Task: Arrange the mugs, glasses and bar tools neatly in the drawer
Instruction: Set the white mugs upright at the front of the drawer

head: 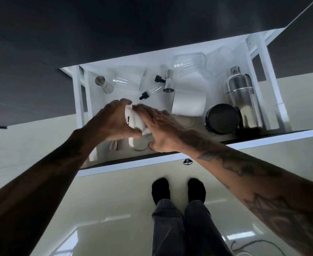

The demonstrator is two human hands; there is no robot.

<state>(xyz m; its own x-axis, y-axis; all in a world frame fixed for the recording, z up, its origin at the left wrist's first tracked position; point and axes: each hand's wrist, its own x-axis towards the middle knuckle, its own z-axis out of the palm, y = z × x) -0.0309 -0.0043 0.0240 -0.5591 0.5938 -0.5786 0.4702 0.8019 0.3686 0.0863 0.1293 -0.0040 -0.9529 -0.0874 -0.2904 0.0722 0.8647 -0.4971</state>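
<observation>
The white drawer [198, 156] stands pulled out below me. Both hands are over its front left part. My left hand [113, 121] and my right hand [161, 130] together grip a white mug with a dark mark [133, 119], held tilted above another white mug [131, 142]. Behind them lie two dropper bottles with black caps [152, 89], a steel jigger [168, 81] and a second jigger [104, 84]. A white mug lies on its side [189, 103]. A black mug [222, 118] and a steel cocktail shaker [240, 93] stand at the right. Clear glasses [189, 61] lie at the back.
A dark countertop [115, 34] overhangs the drawer's back. The drawer's side rails [263, 52] rise at the right. Below is a glossy pale floor [105, 209] with my feet in black socks [178, 191]. A cable [253, 244] lies on the floor at the lower right.
</observation>
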